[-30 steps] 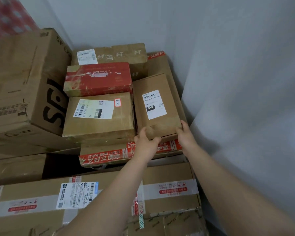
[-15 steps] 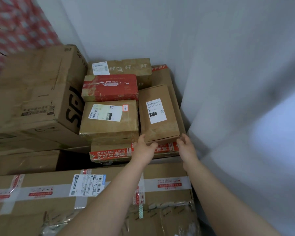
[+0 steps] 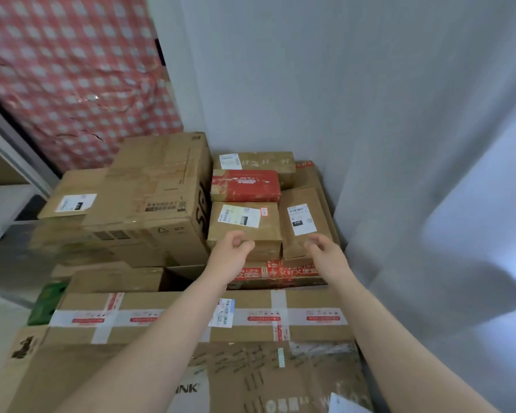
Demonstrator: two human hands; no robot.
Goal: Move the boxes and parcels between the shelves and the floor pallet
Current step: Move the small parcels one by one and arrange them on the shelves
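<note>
Release after placement. The left hand (image 3: pixel 231 248) and right hand (image 3: pixel 325 253) have let go of the box (image 3: pixel 303 222) and hover just short of it, fingers loosely curled, empty. The box lies on the red-taped carton (image 3: pixel 280 272) by the wall; this transfer appears complete.

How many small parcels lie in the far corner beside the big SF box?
4: brown parcel at the back, red parcel before it, labelled parcel front-left, 010 parcel on the right. More may hide behind.
</note>
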